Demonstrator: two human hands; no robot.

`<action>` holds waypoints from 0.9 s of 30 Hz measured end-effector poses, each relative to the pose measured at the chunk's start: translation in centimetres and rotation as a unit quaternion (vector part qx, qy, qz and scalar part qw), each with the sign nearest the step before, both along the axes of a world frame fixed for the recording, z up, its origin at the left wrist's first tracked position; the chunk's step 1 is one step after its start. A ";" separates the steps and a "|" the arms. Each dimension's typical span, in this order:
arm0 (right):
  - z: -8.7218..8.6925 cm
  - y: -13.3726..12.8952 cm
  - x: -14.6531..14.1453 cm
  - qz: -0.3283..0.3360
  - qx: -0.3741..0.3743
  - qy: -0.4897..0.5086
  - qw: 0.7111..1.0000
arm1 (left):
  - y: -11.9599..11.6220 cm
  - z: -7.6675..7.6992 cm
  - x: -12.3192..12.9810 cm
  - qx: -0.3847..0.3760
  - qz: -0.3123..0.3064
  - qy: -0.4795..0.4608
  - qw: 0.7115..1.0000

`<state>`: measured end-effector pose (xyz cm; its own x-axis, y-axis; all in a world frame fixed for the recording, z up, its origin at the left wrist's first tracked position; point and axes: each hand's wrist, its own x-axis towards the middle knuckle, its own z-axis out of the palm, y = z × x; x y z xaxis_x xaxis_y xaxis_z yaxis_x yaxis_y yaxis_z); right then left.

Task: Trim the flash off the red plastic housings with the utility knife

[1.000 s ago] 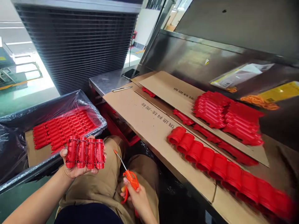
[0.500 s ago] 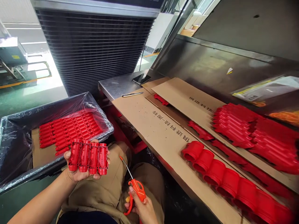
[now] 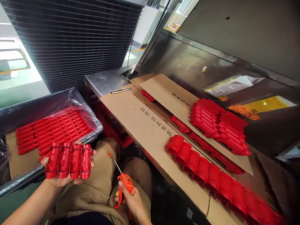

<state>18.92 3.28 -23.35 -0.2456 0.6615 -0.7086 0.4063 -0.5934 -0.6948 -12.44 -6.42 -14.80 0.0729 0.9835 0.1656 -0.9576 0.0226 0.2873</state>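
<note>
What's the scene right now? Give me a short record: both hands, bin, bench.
Left hand: supports four red parts, side by side
Right hand: grips orange air gun, nozzle tip apart from those parts
Bin: plastic-lined, red pieces in rows
Bench: cardboard bearing a row of red tubes and a red stack; phone and slim tool toward the far end

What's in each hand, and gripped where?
Left hand: a row of four red parts, cradled from below, thumb at one end, fingertips at the other. Right hand: an orange blow gun, held by its handle.
</note>
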 end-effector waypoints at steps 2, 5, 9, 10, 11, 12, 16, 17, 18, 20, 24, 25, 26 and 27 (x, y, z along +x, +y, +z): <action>-0.2 0.0 0.1 0.003 -0.005 -0.002 1.000 | 0.1 -0.2 0.1 0.003 0.009 0.003 1.000; -0.4 0.1 0.3 0.006 -0.011 -0.005 1.000 | 0.3 -0.3 0.1 0.007 0.011 0.003 1.000; -0.8 0.4 0.6 0.006 -0.013 -0.008 1.000 | 0.6 -0.1 0.1 0.005 0.018 0.000 1.000; -0.8 0.4 0.7 0.008 -0.014 -0.008 1.000 | 0.7 0.0 0.1 0.001 0.024 0.004 1.000; -0.9 0.5 0.8 0.010 -0.015 -0.007 1.000 | 0.7 0.1 0.2 -0.003 0.031 0.007 1.000; -0.9 0.5 0.9 0.013 -0.016 -0.007 1.000 | 0.8 0.2 0.3 -0.009 0.037 0.009 0.999; -1.3 0.4 0.9 0.006 -0.013 -0.009 1.000 | 0.9 0.4 0.4 -0.035 0.035 0.012 0.999; -1.5 0.4 0.9 0.002 -0.010 -0.010 1.000 | 0.9 0.6 0.3 -0.040 0.035 0.015 0.998; -1.8 0.4 0.9 -0.002 -0.007 -0.011 1.000 | 1.0 0.7 0.3 -0.042 0.032 0.021 0.998; -2.5 0.4 1.0 -0.006 -0.005 -0.012 1.000 | 1.1 1.1 0.4 -0.050 0.034 0.032 0.998; -3.6 0.8 1.3 -0.016 -0.011 -0.019 1.000 | 1.4 1.4 1.4 -0.049 0.036 0.057 0.997; -3.7 1.0 1.4 -0.019 -0.013 -0.024 0.999 | 1.4 1.4 1.4 -0.048 0.037 0.063 0.996; -3.6 1.1 1.4 -0.021 -0.016 -0.027 0.999 | 1.2 1.5 1.2 -0.047 0.039 0.066 0.996; -3.4 1.3 1.5 -0.018 -0.022 -0.023 0.999 | 1.0 1.8 0.5 -0.049 0.050 0.084 0.994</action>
